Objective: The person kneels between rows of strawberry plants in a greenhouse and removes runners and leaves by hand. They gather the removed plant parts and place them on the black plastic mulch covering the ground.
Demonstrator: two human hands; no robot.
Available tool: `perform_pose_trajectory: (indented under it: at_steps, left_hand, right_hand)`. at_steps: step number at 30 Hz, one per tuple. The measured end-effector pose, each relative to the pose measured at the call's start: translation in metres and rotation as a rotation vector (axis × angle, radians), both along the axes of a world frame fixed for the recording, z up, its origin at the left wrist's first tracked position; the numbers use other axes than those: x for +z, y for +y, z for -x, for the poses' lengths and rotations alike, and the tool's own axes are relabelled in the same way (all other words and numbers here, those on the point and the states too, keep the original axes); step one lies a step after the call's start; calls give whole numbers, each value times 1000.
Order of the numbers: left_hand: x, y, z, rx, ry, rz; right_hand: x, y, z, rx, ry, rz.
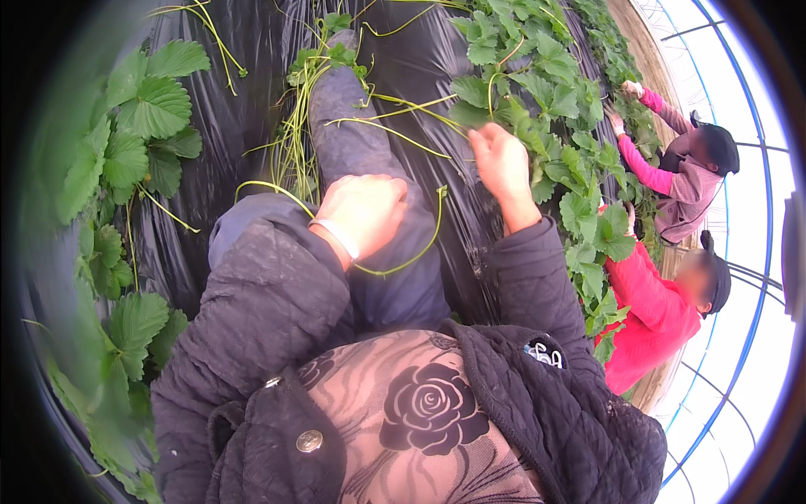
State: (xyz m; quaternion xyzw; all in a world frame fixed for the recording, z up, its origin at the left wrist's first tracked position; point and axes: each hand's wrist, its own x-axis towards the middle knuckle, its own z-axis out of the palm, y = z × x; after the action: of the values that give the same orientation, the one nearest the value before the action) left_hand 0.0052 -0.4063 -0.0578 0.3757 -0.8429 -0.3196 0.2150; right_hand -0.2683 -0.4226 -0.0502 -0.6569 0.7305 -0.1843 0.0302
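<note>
My left hand (362, 211), with a pale band at the wrist, is closed in a fist over my trousered leg (356, 132). A long green strawberry runner (409, 263) curves out on both sides of this fist. To the right, my right hand (504, 157) has thumb and fingers pinched beside the leafy row of strawberry plants (557, 107). Several thin runners (428, 108) reach its fingertips; the exact grip is partly hidden. A heap of cut or loose runners (296, 132) lies along my lower leg, some with small leaves.
Black plastic mulch film (415, 57) covers the ground between the rows. More strawberry plants (154, 104) grow at left. Beyond the right row work a person in red (655, 302) and another in pink sleeves (686, 164). Blue greenhouse hoops (763, 176) arch behind them.
</note>
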Motion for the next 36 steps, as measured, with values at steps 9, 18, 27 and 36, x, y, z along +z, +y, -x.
perform_pose_trajectory:
  at_steps: [9,18,27,36]
  left_hand:
    - [5,3,-4,-16,31,12]
    - [12,2,-4,-54,-78,-79]
    - [4,4,-4,-6,-5,-13]
    - [1,3,-1,-35,-6,-11]
  right_hand:
    - [-46,0,25,-85,451,-138]
    - [-20,-1,7,-78,383,9]
    - [-25,-3,-16,-193,-243,-86]
    - [-11,5,48,-353,-337,-30]
